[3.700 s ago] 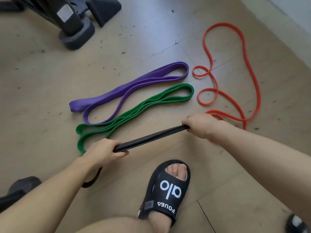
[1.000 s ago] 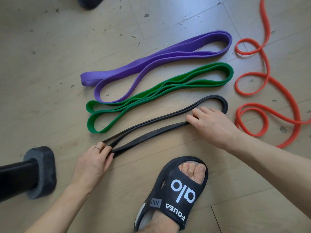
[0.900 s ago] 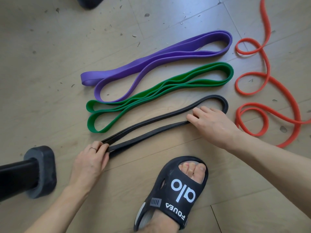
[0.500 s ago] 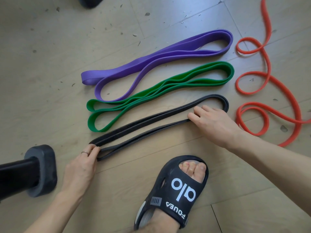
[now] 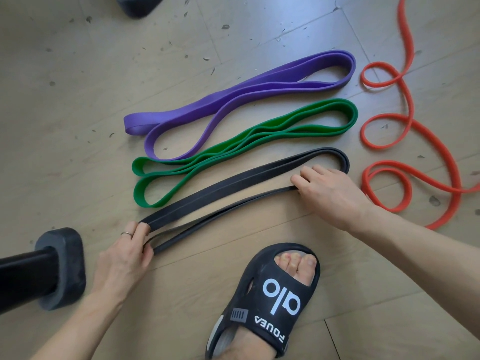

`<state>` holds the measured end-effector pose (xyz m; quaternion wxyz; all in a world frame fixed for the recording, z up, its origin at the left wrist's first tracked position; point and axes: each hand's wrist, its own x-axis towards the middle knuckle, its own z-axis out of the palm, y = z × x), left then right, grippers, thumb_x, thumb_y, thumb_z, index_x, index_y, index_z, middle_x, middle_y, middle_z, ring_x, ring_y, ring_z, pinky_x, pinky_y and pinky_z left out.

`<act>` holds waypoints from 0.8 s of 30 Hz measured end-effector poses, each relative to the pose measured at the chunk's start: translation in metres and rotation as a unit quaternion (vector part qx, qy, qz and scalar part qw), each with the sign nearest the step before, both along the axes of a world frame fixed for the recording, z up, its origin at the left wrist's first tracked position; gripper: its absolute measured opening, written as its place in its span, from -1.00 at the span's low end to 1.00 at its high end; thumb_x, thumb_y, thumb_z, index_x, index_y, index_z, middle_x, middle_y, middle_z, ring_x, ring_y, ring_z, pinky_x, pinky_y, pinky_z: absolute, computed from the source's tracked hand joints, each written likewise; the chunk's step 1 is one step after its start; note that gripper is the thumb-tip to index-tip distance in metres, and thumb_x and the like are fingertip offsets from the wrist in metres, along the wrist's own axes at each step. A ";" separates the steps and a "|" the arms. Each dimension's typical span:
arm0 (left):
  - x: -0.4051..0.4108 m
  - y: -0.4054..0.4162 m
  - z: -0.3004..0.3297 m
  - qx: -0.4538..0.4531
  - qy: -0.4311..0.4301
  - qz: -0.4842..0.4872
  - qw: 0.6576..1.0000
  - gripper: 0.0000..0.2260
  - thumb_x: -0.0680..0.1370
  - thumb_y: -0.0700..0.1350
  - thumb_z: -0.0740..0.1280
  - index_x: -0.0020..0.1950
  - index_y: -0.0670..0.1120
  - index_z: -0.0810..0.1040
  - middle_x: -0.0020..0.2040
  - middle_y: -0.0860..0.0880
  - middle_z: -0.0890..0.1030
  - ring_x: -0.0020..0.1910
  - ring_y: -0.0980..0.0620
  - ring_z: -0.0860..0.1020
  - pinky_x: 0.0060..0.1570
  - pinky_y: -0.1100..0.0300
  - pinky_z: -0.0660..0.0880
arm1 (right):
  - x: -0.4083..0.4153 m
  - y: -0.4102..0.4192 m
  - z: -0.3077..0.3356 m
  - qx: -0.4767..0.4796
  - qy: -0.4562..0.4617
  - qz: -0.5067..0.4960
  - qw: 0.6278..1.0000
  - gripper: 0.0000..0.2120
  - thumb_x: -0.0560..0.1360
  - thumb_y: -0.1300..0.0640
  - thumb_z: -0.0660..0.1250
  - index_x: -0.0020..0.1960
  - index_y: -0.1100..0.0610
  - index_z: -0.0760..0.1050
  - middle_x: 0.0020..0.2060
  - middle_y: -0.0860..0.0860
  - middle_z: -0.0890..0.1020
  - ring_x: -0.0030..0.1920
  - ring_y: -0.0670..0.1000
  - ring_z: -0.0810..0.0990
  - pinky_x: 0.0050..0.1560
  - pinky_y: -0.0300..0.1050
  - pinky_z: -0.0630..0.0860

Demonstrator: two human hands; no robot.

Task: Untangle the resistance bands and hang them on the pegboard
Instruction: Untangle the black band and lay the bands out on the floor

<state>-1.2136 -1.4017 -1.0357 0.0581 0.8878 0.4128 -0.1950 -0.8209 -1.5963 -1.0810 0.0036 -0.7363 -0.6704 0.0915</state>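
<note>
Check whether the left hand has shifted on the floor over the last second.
Yes. The left hand, pinching the black band's near loop, has slid away from the green band toward the dark rubber foot, drawing the band out longer.

Bare floor (image 5: 78, 105) left of bands open; black post foot (image 5: 62, 268) (lower left) and sandal (image 5: 270, 300) crowd near side.
</note>
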 end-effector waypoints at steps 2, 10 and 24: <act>0.004 0.001 0.001 0.015 -0.007 -0.008 1.000 -0.76 0.50 -0.03 0.31 0.11 -0.08 0.41 -0.06 -0.08 0.42 -0.36 -0.19 0.51 -0.57 0.06 0.45 | 0.001 0.000 -0.001 0.011 -0.008 0.002 1.000 -0.69 0.34 0.33 0.52 -0.04 0.14 0.45 -0.20 0.09 0.49 -0.24 0.16 0.49 -0.30 0.00 0.35; 0.053 0.004 -0.008 -0.029 -0.049 -0.081 0.995 -0.21 0.42 0.17 0.45 0.58 -0.09 0.32 0.47 -0.22 0.37 0.38 -0.25 0.42 0.31 -0.16 0.47 | 0.003 0.009 0.013 -0.009 -0.026 -0.018 0.999 -0.36 0.38 0.02 0.49 0.38 0.21 0.41 0.24 0.24 0.49 0.23 0.28 0.48 0.28 0.19 0.42; 0.080 -0.005 -0.026 0.049 -0.002 -0.156 0.987 -0.29 0.37 0.04 0.59 0.41 -0.28 0.50 0.26 -0.24 0.59 0.21 -0.27 0.51 0.21 -0.11 0.46 | 0.007 0.024 0.013 -0.063 -0.005 -0.010 0.998 -0.39 0.42 -0.05 0.47 0.35 0.22 0.44 0.07 0.13 0.55 0.15 0.21 0.53 0.40 0.17 0.33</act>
